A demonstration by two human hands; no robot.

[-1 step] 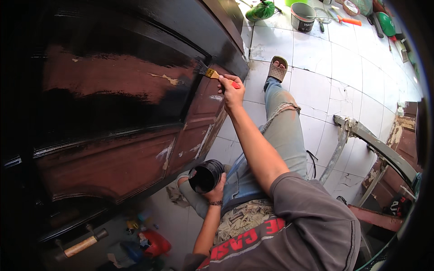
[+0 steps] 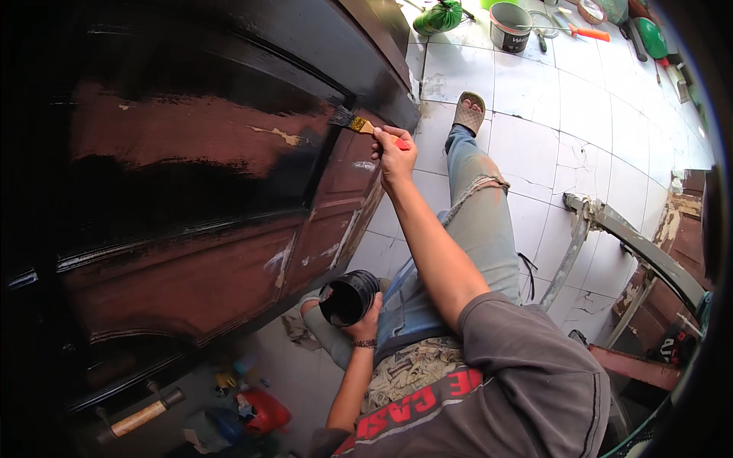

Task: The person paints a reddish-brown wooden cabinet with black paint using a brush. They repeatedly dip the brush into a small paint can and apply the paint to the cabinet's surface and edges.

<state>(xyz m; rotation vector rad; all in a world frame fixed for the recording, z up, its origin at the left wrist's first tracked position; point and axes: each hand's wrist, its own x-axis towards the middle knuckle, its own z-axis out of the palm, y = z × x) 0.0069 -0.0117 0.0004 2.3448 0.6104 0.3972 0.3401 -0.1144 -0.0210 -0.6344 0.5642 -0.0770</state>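
Observation:
In my right hand (image 2: 395, 159) is a paintbrush (image 2: 359, 124), gripped by its red-tipped wooden handle. Its dark bristles meet the door (image 2: 191, 263) at the right edge of a recessed panel, beside the raised frame. Wet-looking black paint covers much of this panel, while a reddish-brown patch (image 2: 183, 126) runs across its middle. Low by my lap, my left hand (image 2: 366, 322) is wrapped around a black paint container (image 2: 369, 287), tilted with its opening toward the door. The inside looks black; how full it is I cannot tell.
A door handle (image 2: 141, 416) sticks out at lower left, above a dim heap with a red item (image 2: 267, 410). On the white tiles stand a dark bucket (image 2: 507, 34) and a green bundle (image 2: 437, 18) at the back. A grey metal frame (image 2: 649, 244) stands at right.
My right hand and the brush have shifted very slightly to the right, and more of the dark bristles shows. My left hand and the container have stayed put.

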